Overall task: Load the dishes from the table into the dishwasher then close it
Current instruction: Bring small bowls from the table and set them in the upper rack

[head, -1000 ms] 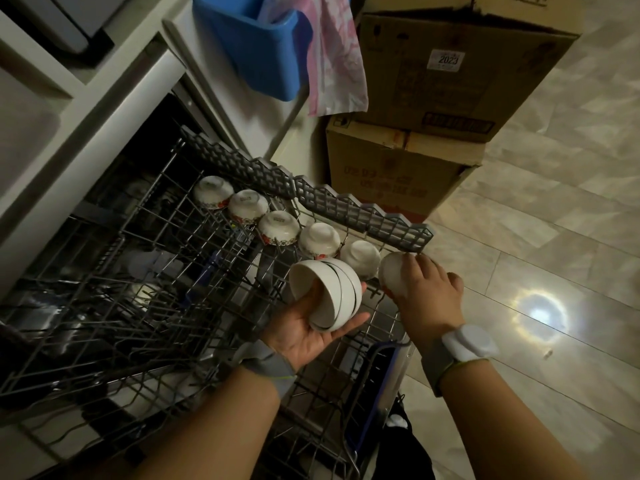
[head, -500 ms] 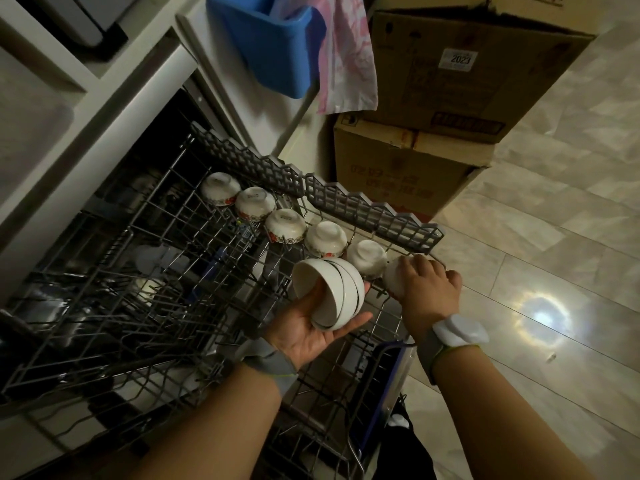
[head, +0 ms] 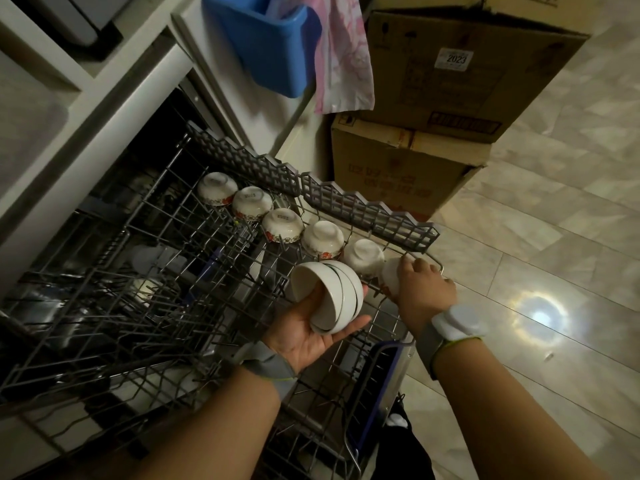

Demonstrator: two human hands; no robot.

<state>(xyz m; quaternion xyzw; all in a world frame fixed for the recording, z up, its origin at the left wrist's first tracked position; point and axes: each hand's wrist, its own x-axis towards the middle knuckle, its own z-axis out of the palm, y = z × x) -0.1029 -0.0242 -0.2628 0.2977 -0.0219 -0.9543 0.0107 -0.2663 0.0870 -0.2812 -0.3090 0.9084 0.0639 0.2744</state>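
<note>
The dishwasher's upper wire rack (head: 180,278) is pulled out in front of me. Along its right side stand several small bowls upside down in a row, from the farthest bowl (head: 217,188) to the nearest free one (head: 363,256). My right hand (head: 420,289) grips one more upturned white bowl (head: 388,277) at the row's near end, against the rack's corner. My left hand (head: 308,327) holds a tilted stack of nested white bowls (head: 329,297) above the rack, thumb inside the top bowl.
A grey folding shelf (head: 346,206) runs along the rack's right edge. Two stacked cardboard boxes (head: 433,109) stand on the tiled floor beyond it. A blue bin (head: 266,43) and a pink cloth (head: 343,64) hang above. The white countertop (head: 86,109) lies at left.
My right hand has kept its grip on the bowl at the row's end. The left hand's stack has stayed about where it was. The camera view has shifted a little.
</note>
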